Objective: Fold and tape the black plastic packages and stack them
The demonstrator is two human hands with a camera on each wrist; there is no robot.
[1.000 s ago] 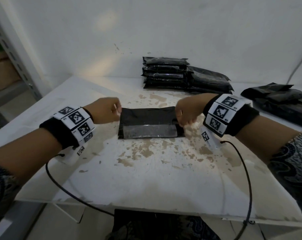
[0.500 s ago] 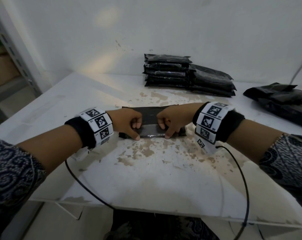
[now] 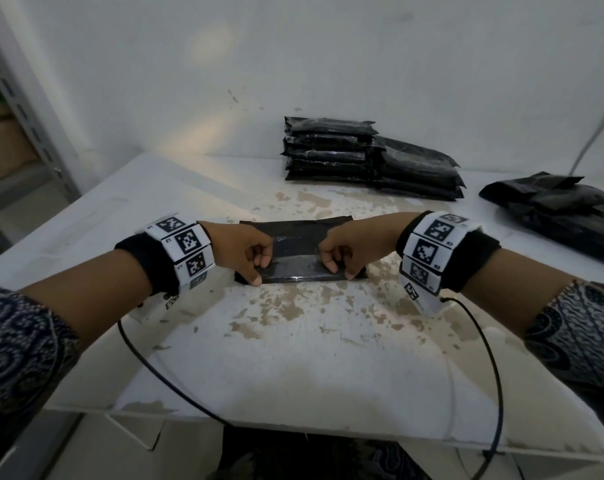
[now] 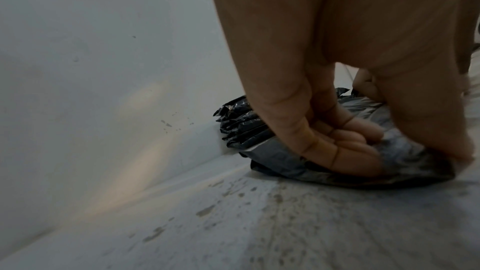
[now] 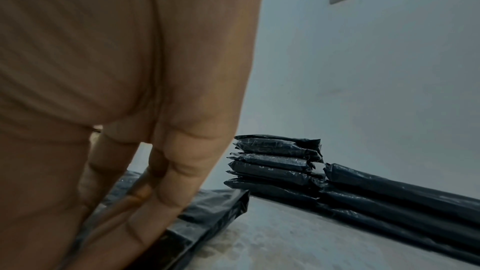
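Note:
A black plastic package (image 3: 298, 237) lies flat in the middle of the white table (image 3: 293, 358), with a shiny taped strip (image 3: 293, 273) along its near edge. My left hand (image 3: 259, 270) grips the strip's left part, fingers curled on top and thumb at the front edge. My right hand (image 3: 338, 270) holds the right part the same way. In the left wrist view my curled fingers (image 4: 345, 147) press on the package (image 4: 415, 161). The right wrist view shows my fingers (image 5: 155, 192) down on the package (image 5: 215, 206).
A neat stack of folded packages (image 3: 328, 147) stands at the back by the wall, with a lower stack (image 3: 418, 168) against its right side. A loose pile of black bags (image 3: 563, 209) lies at the far right. Cables hang off the table's near edge.
My hands came in from the two ends of the package onto its near edge, and the flap with the shiny strip now lies folded down under them.

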